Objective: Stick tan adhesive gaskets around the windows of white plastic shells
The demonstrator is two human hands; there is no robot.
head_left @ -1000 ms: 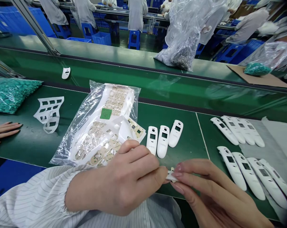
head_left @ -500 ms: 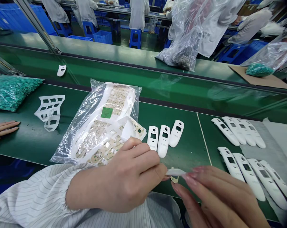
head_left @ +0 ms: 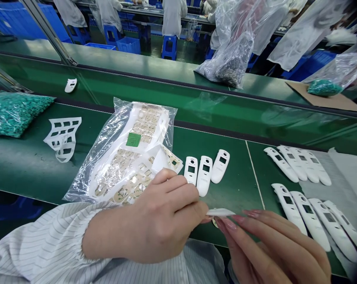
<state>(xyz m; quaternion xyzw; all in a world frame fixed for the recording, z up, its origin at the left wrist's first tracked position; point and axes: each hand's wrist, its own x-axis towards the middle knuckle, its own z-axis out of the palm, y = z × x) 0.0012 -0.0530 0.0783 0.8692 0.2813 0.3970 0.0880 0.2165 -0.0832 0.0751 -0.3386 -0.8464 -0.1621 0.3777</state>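
In the head view my left hand [head_left: 154, 221] is closed, gripping a white plastic housing [head_left: 221, 212] seen nearly edge-on; most of it is hidden by the fist. My right hand [head_left: 275, 244] meets the housing's free end, thumb and fingertips drawn together there. A small tan adhesive piece [head_left: 215, 223] shows just below the housing, mostly covered by my right fingertips. Beyond my left hand, three white housings with windows [head_left: 204, 175] lie on the green bench. Sheets of tan adhesive stickers [head_left: 131, 169] lie in and on a clear bag [head_left: 88, 167], beside my left wrist.
More white housings [head_left: 304, 213] lie at right, some on a white foam sheet [head_left: 344, 173]. At left are a peeled backing sheet [head_left: 64, 136] and a bag of green parts [head_left: 15, 114]. A small white part [head_left: 71, 85] sits on the green belt [head_left: 166, 98] behind.
My right fingers have closed in on the housing, covering more of the tan piece. Another person's hand has left the left edge. The white part on the belt has shifted left.
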